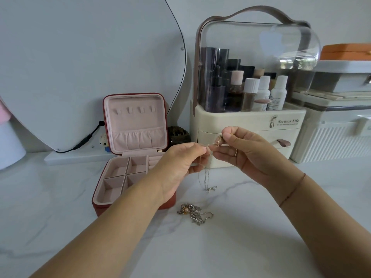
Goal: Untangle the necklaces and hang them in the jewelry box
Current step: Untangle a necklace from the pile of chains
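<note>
A fine necklace (210,189) is held up just above the table (251,227), its chain pinched by the left hand (180,163) and its rose-gold pendant (218,140) pinched by the right hand (243,149). With a sharp tug, a knot could be tightened or the thin links snapped. Silvery strands are seen trailing down to the marble. A tangled heap (192,212) lies nearby, and the jewelry box (100,189) stands open at left.

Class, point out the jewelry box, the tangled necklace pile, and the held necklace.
jewelry box (138,122): head view, bare inside of lid.
tangled necklace pile (193,213): head view, its middle.
held necklace (218,141): head view, its pendant.
</note>
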`<state>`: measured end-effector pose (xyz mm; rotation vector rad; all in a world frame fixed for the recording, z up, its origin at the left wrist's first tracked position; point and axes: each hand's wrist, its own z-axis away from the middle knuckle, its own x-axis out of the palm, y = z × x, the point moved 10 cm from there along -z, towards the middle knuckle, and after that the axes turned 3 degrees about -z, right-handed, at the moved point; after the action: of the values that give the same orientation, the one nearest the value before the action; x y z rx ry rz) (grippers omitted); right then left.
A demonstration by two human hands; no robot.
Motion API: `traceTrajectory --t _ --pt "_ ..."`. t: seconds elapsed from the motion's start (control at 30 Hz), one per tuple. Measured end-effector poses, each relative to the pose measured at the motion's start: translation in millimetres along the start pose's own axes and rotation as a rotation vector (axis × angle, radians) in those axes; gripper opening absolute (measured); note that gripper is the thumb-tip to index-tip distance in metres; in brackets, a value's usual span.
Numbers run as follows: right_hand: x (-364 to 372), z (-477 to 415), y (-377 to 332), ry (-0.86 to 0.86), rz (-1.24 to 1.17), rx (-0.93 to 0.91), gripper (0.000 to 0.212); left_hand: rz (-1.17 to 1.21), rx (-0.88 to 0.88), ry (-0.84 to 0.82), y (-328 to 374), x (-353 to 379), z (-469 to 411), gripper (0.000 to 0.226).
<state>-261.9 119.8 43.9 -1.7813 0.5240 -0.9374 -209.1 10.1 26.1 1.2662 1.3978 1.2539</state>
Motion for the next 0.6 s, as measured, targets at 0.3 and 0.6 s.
traceTrajectory --t 0.3,0.6 --pt "2.9 -1.9 6.1 0.003 -0.157 0.079 0.015 -0.030 -0.011 -0.023 -3.2 0.2 -0.5 0.021" --pt "-31.6 -2.6 -13.7 0.216 -0.005 -0.054 0.023 0.383 -0.065 0.023 4.4 -17.5 -5.2 0.023"
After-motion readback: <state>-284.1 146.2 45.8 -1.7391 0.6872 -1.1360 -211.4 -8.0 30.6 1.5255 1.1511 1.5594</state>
